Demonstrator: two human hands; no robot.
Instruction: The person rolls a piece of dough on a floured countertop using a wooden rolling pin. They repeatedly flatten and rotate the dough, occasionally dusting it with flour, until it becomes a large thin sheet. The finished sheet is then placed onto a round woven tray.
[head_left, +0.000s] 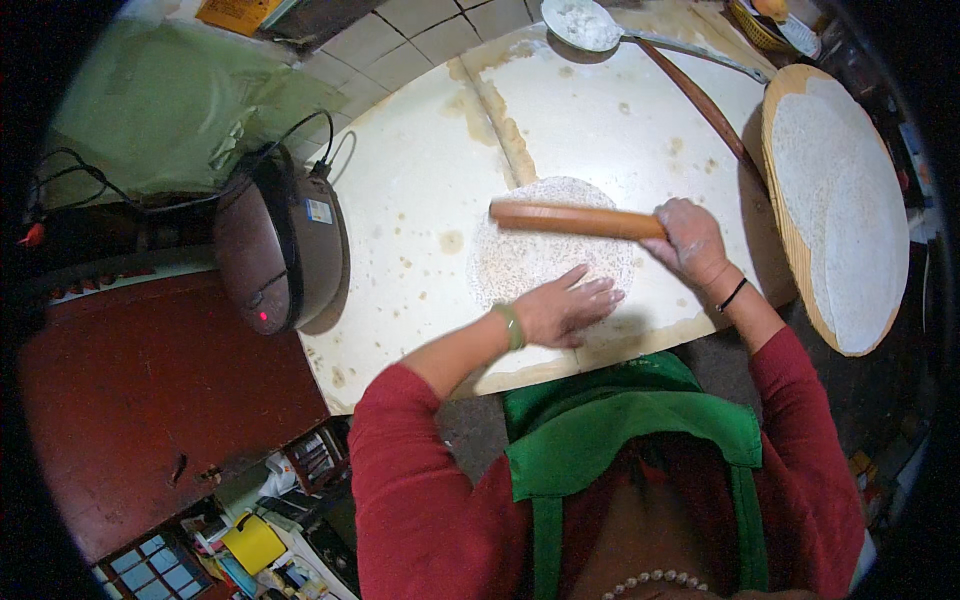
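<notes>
A thin, speckled round of dough (510, 262) lies flat on the floury, pale tabletop (405, 165). My right hand (690, 236), dusted with flour, grips one end of a wooden rolling pin (574, 221). The pin reaches leftward across the far part of the round, and its free end is blurred by motion. My left hand (568, 307) is over the near right edge of the dough, fingers apart and holding nothing. Whether it presses on the dough I cannot tell. It wears a green bangle (510, 326).
At the left stands a dark rice cooker (319, 247) with a cord. A metal ladle (581, 26) holding white flour and a long wooden stick (697, 105) lie at the back. On the right, a round ribbed tray (781, 195) carries thin pale sheets (840, 187).
</notes>
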